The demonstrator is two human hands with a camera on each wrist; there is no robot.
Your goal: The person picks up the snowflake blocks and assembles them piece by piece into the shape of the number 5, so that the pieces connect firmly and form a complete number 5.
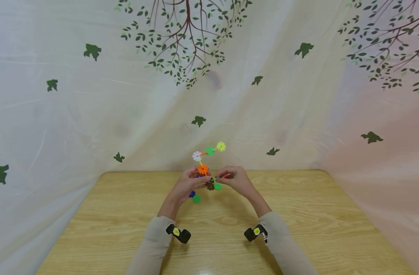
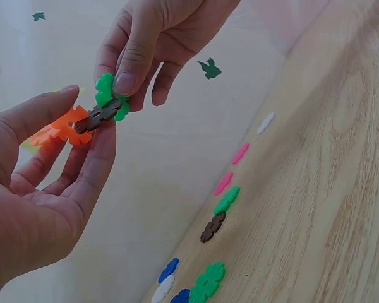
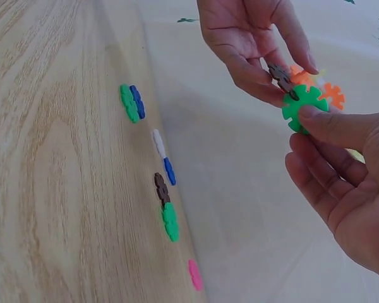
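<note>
Snowflake-disc chain [image 1: 200, 168] raised above counter [image 1: 298, 214]; left hand [image 1: 184, 186] pinches it near brown disc [image 2: 107, 112], right hand [image 1: 237, 179] pinches green disc [image 3: 295, 107]. Likely light, stiff, slick plastic; slotted joints may pop, best gripped on flat faces beside joint.

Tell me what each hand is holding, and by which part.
Left hand holds the disc chain where an orange disc meets a brown disc; right hand pinches a green disc, thumb on its face.
</note>
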